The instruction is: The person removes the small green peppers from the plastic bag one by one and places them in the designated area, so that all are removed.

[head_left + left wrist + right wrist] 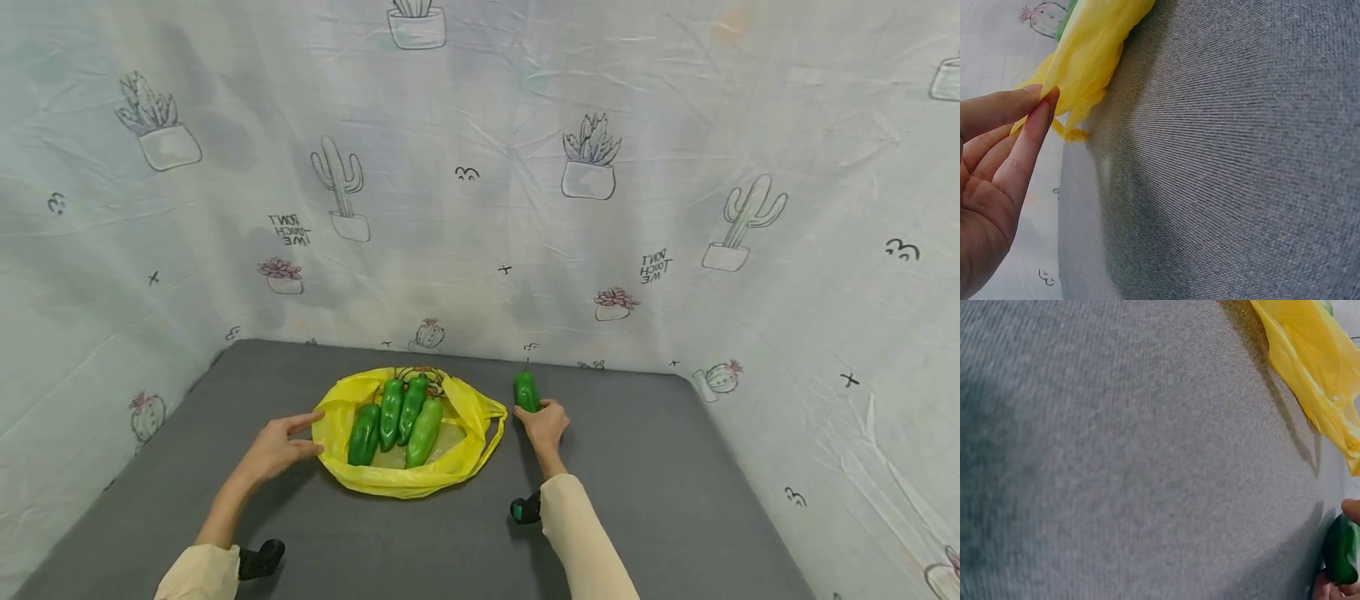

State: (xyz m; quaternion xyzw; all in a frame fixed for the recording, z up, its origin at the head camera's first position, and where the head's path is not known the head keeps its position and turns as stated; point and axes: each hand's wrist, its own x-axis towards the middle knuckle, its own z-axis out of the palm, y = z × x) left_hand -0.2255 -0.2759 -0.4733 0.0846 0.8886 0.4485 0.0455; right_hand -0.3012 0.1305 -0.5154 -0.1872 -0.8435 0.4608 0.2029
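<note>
A yellow plastic bag (405, 482) lies spread wide at its mouth, with several green peppers (392, 412) inside. My left hand (274, 451) is at the bag's left side; the left wrist view shows thumb and finger pinching the edge of the yellow plastic (1094, 53). To the right of the bag, my right hand (546, 427) grips one more green pepper (527, 390) by its near end, its stem pointing away from me. Only the fingertips and part of that pepper (1339, 550) show at the right wrist view's lower corner.
Grey cloth (645, 483) covers the table surface. White fabric printed with cacti (465, 250) hangs behind it and along both sides. A looped handle of the bag (495, 433) reaches out toward the right hand. Dark devices (261, 559) are worn at both wrists.
</note>
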